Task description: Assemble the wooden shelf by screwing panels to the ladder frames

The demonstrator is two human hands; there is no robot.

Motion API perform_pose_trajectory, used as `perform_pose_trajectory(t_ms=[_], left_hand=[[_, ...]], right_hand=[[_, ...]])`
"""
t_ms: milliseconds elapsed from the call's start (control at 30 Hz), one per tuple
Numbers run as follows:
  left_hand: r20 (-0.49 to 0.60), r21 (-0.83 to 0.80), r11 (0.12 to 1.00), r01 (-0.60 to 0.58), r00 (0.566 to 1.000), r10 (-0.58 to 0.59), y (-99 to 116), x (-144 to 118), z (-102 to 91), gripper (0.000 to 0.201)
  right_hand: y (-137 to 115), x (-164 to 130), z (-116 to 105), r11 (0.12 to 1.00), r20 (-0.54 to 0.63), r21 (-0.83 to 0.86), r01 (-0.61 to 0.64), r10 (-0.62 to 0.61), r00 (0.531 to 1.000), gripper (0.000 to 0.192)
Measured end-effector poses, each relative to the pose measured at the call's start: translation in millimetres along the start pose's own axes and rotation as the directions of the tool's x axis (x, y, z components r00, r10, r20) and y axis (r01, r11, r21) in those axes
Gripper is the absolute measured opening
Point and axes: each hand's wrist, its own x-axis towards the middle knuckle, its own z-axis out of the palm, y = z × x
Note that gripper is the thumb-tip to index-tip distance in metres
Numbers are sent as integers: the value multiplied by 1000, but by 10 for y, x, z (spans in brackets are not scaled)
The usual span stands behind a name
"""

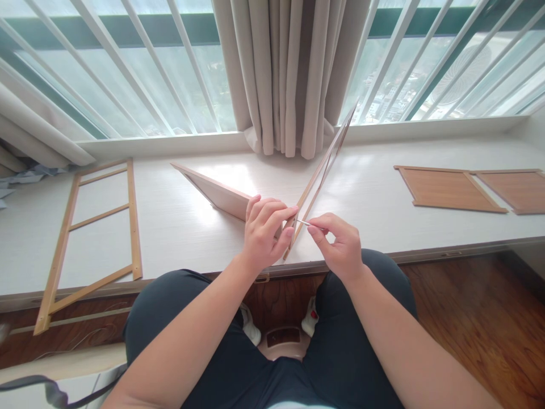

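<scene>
- The left hand (266, 230) is clamped on the near end of a slim, light-brown wooden frame (315, 177), thumb and index finger at its post; the other fingers curl over the end of a flat, brown wooden panel (221, 197).
- The right hand (340, 244) pinches a thin, silver-coloured metal rod (305, 222), thumb and index finger together on it. The rod points left, its tip at the frame's post, just beside the left fingertips; whether it sits in a hole is too small to tell.
- Frame and panel stand on edge on a white, wood-grained ledge surface (361, 187), their near ends meeting at the left hand, close to the middle of the front edge. From there they spread into a V: the panel slants toward the back left, the frame toward the back edge on the right.
- Near the surface's left end lies a ladder-like, light wooden frame (99, 217) with crosspieces; its near left corner juts past the front edge.
- Toward the right end lie two brown wooden panels (443, 187) with strip edging, side by side, well apart from the hands.
- Beyond the middle of the back edge hangs a beige, pleated fabric curtain (276, 79), between windows with white bars (189, 51).
</scene>
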Motion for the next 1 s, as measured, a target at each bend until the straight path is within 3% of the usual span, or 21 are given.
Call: perform_pose_trajectory(t_ms=[733,1000], left_hand=[[-17,-21,1000,-12,1000,12,0,-1,6,37],[9,14,1000,11,1000,-12,-7,-7,5,43]], right_hand=[[-15,56,3,970,6,-125,207,-208,978,13],[-6,49,-5,983,28,-63,173,-172,985,7]])
